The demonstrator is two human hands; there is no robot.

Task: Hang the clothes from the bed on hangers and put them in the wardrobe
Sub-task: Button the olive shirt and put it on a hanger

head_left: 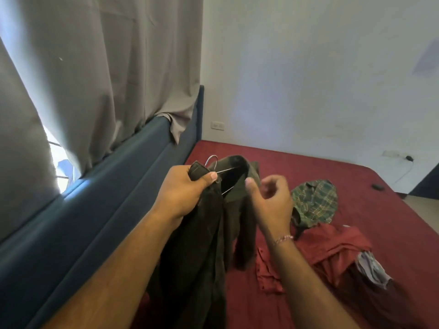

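A dark olive shirt point(209, 233) hangs in front of me over the bed point(297, 162), which has a red sheet. My left hand point(185, 188) grips its collar edge together with a thin metal hanger point(213, 162), whose hook sticks up above my fingers. The hanger's wires run inside the open collar. My right hand point(268, 198) is at the other side of the collar, its thumb and fingers curled at the fabric edge. On the sheet to the right lie a green plaid shirt point(313, 203) and a crumpled red shirt point(332, 248).
A dark blue padded headboard point(95, 210) runs along the left, with grey curtains point(95, 67) above it. A white wall with sockets stands behind the bed. A small dark object point(377, 186) lies on the sheet at the far right. A grey cloth point(373, 269) lies beside the red shirt.
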